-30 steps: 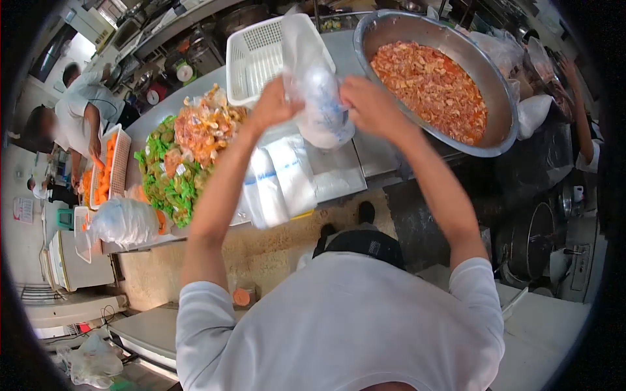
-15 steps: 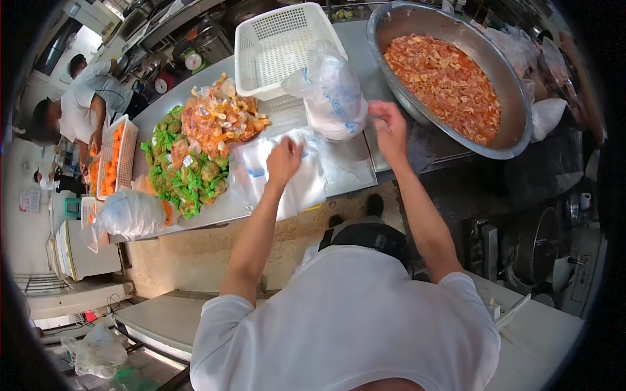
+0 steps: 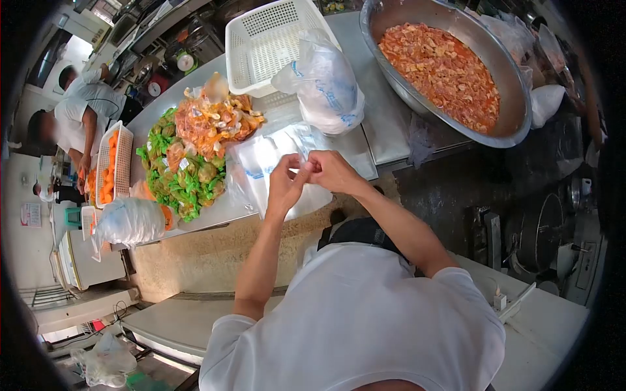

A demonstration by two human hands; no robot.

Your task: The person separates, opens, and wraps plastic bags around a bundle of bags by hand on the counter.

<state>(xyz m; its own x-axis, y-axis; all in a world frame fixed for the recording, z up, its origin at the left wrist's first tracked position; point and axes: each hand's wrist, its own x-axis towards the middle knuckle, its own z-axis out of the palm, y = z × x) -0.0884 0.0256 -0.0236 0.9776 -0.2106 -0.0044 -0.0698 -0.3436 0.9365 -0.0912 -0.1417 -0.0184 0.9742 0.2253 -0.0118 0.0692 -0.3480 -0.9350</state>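
Observation:
Over the near edge of the metal table, my left hand [image 3: 285,186] and my right hand [image 3: 332,171] meet at the fingertips. The fingers of both are pinched; whatever lies between them is too small to make out. Beneath and behind the hands is a flat stack of clear plastic bags [image 3: 266,151] with blue print. A bulging white plastic bag [image 3: 329,98] with blue print stands just beyond. Left of the stack lie knotted bags of orange-red meat [image 3: 218,120] and several green-tied bags [image 3: 186,176].
A large metal basin [image 3: 515,133] of marinated meat sits at the right. Behind the bags is a white perforated basket [image 3: 238,62]. At the left are a crate of orange items [image 3: 124,144], a filled plastic bag [image 3: 130,220] and a co-worker [image 3: 75,127].
My right hand has come from beside the bulging bag, left and nearer to me, to meet my left hand. My left hand has moved slightly nearer to me.

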